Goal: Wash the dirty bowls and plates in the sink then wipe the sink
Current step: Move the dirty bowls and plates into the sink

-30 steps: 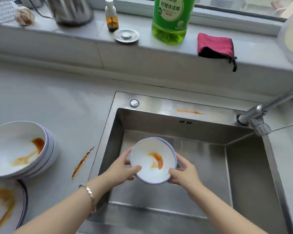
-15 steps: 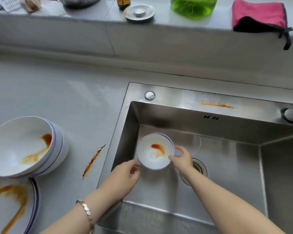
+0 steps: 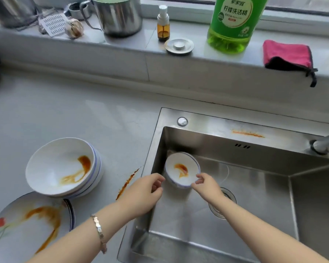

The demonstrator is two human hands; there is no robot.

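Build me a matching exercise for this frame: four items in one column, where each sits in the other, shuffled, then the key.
Items:
1. small bowl
2. pink cloth
3. stacked bowls
4. orange smear

Places:
A. counter, left of the sink
B. sink's back rim
C. inside the basin, far left corner
D. window ledge, right of the green bottle

Pairs: 1-C, 2-D, 3-A, 4-B

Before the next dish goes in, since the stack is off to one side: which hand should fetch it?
Left. The left hand is off the small bowl and nearest the stacked bowls; the right hand touches the rim.
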